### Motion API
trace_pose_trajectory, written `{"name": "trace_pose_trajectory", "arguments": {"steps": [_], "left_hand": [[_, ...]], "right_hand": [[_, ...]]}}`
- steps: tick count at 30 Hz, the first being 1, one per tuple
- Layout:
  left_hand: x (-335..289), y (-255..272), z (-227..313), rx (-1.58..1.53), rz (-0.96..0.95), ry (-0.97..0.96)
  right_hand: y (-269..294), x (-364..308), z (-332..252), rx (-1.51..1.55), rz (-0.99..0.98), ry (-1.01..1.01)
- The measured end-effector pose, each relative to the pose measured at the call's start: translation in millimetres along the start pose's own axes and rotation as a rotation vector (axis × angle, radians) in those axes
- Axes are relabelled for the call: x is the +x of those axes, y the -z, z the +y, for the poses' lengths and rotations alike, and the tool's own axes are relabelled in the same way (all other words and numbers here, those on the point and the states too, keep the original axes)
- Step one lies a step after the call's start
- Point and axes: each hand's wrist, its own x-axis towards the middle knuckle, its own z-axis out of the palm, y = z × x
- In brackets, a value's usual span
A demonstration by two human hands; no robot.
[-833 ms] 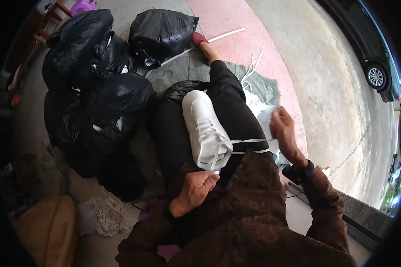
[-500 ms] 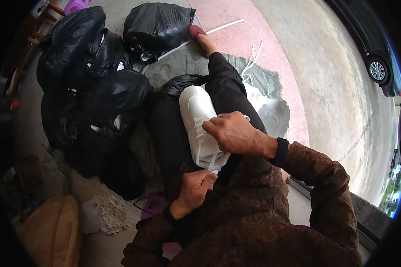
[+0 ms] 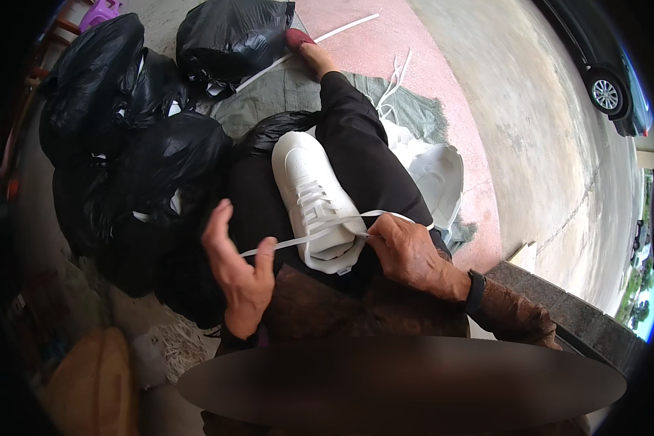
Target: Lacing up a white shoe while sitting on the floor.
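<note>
a clean white sneaker [image 3: 318,203] lies on the lap, its flat white lace [image 3: 298,241] pulled taut between left hand [image 3: 238,272] and right hand [image 3: 407,251] grips.

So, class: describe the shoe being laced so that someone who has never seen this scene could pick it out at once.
Find the person's black-trousered legs stretched over the grey tarp. The white shoe lies on the lap, toe pointing away, between the left hand and right hand. Unlike the other white shoes lying on the ground to the right, it has a flat white lace pulled taut across it.
</note>
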Motion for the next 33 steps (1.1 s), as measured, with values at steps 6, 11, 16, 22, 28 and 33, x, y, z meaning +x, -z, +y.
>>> {"name": "trace_pose_trajectory", "arguments": {"steps": [6, 11, 16, 22, 28, 33], "left_hand": [[15.2, 46.8, -28.1, -0.961, -0.609, 0.792], [24.9, 68.4, -21.3, -1.178, -0.108, 0.657], [25.8, 71.1, -80.8, -2.004, 0.047, 0.758], [18.4, 56.5, -69.2, -1.56, -0.022, 0.802], [-9.2, 20.1, -0.1, -0.88, -0.271, 0.757], [-30.9, -6.4, 4.2, -0.549, -0.362, 0.515]], "right_hand": [[0.5, 1.7, 3.0, -0.108, 0.087, 0.14], [-7.1, 8.4, 12.7, 0.094, 0.067, -0.018], [-6.0, 9.4, 15.7, -0.126, 0.05, 0.176], [-3.9, 19.9, 11.8, -0.364, -0.072, 0.25], [-5.1, 57.3, -25.6, -0.766, -0.437, 0.542], [-12.7, 72.5, -38.2, -0.788, -0.752, 0.546]]}}
